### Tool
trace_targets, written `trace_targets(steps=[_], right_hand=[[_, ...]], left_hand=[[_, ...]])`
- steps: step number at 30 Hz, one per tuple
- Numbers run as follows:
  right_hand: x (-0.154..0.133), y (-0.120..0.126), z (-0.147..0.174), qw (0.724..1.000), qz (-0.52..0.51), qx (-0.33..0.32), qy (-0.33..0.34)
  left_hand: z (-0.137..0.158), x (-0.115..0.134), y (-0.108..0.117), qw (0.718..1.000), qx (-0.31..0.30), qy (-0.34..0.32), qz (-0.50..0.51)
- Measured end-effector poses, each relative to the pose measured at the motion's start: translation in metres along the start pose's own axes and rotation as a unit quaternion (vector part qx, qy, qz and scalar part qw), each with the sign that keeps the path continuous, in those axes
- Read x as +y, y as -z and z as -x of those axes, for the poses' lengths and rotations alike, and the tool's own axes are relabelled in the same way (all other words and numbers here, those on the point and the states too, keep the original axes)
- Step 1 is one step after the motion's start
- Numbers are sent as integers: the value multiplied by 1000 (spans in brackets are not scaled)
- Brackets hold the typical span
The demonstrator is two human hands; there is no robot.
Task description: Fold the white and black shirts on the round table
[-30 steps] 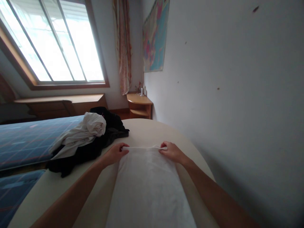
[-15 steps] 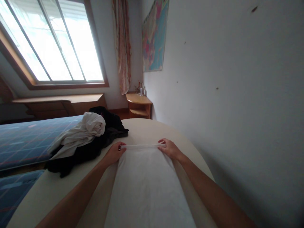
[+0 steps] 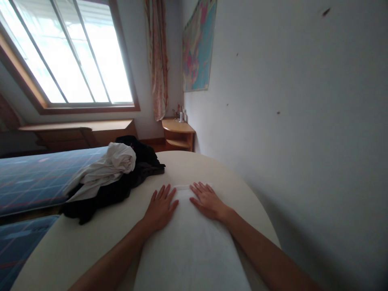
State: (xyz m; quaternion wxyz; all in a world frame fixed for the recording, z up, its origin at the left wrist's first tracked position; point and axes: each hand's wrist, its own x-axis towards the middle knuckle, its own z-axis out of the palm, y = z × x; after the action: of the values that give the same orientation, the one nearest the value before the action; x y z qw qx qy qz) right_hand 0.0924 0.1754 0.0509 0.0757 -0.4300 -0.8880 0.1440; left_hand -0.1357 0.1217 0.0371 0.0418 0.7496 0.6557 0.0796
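A white piece of cloth [image 3: 190,246], narrow at its far end and wider toward me, lies flat on a round cream table [image 3: 209,165]; its near end runs out of the picture. What garment it is, I cannot tell. My left hand [image 3: 161,208] rests flat on the cloth's far left edge, fingers spread. Across from it, my right hand [image 3: 207,201] lies flat on the far right part, fingers stretched out. Between the hands shows the straight band [image 3: 182,188] at the cloth's far end.
Crumpled white clothing [image 3: 112,161] and black clothing [image 3: 112,198] are heaped at the table's left side. Beyond stands a mattress with blue checks [image 3: 39,173]. A white wall [image 3: 303,161] runs along the right. A small corner shelf [image 3: 178,127] stands at the back.
Both hands have let go of the cloth's far corners. They have moved inward and toward me, and now lie flat on the cloth with fingers spread.
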Motion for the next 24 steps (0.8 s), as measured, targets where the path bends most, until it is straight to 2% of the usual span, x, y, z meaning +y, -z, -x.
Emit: trace_targets(steps=[3, 9, 13, 17, 20, 24], right_hand=[[18, 6, -5, 999, -12, 21, -44], [42, 21, -19, 997, -16, 43, -60], [53, 33, -31, 995, -27, 24, -96], [57, 41, -39, 992, -52, -28, -114], [58, 45, -42, 992, -64, -29, -109], [60, 58, -48, 991, -63, 28, -110]], left_hand=[[-11, -12, 6, 999, -14, 13, 26], [-41, -42, 27, 997, -34, -22, 68], [-62, -53, 37, 993, -76, -21, 93], [-75, -53, 46, 987, -111, -34, 113], [-80, -49, 52, 986, -107, -36, 124], [-89, -44, 62, 989, -54, -19, 134]])
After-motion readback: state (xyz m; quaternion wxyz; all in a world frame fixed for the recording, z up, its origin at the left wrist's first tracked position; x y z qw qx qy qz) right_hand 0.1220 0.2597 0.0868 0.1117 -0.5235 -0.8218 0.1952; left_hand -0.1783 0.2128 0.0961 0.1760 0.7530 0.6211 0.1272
